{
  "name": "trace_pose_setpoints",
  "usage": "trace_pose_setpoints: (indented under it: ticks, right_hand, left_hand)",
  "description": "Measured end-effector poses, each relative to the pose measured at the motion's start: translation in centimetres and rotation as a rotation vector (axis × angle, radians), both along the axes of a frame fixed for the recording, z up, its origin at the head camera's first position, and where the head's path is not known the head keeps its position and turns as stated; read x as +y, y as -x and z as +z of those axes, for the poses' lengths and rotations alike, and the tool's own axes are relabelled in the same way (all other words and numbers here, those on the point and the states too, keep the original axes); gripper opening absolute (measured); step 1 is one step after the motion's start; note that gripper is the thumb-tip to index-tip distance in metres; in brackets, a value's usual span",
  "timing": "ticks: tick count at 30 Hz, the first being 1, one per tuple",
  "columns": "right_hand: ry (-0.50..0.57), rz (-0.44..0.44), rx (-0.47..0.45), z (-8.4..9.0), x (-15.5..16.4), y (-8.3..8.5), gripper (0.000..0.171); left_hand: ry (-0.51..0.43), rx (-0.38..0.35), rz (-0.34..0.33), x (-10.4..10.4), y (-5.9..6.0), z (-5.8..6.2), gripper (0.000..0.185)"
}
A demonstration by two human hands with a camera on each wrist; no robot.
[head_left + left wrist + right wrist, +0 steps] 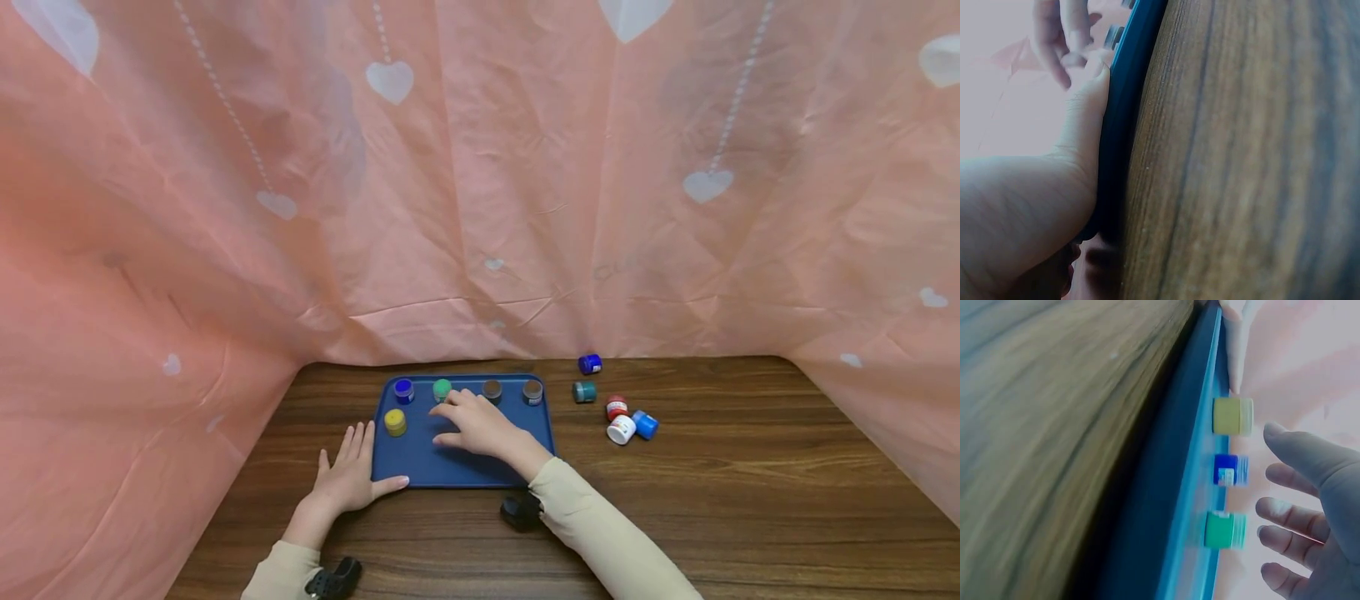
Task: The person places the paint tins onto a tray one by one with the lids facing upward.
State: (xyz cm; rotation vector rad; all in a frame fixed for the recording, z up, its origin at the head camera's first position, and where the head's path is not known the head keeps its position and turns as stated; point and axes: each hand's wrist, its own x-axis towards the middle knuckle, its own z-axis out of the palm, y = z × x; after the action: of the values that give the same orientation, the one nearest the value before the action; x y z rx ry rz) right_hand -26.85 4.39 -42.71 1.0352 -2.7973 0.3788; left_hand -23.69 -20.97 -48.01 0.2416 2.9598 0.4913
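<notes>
A blue tray lies on the table with several small paint jars on it. My left hand rests along its left edge, fingers extended and thumb at the front rim. Over the middle of the tray hovers my right hand, fingers apart and holding nothing. The yellow jar, the dark blue jar and the green jar stand upright opposite the right fingertips in the right wrist view. Two brown jars, one partly behind the right hand and another, are at the tray's back right.
Right of the tray, more jars are on the wooden table: a dark blue one, a teal one, a red one, a white one and a blue one. A pink curtain hangs behind and at the sides.
</notes>
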Motion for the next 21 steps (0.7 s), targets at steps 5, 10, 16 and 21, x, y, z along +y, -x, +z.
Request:
trace_pose_setpoints:
  ticks: [5, 10, 16, 21]
  right_hand:
    - [0.020, 0.004, 0.038, -0.4, 2.2, -0.8, 0.042]
    - [0.032, -0.002, 0.058, -0.8, 4.3, -1.6, 0.041]
    - [0.064, 0.007, 0.071, -0.7, 6.1, -2.6, 0.041]
    - [0.064, 0.011, 0.106, -0.7, 7.4, -3.2, 0.040]
  left_hand:
    - [-0.009, -0.010, -0.005, 0.1, -0.3, 0.5, 0.129]
    - [-0.015, -0.015, -0.010, 0.3, -0.6, 1.1, 0.125]
    - [-0.013, -0.023, -0.005, 0.3, -0.6, 1.3, 0.124]
    - [-0.022, -0.026, -0.003, 0.1, -0.5, 0.6, 0.126]
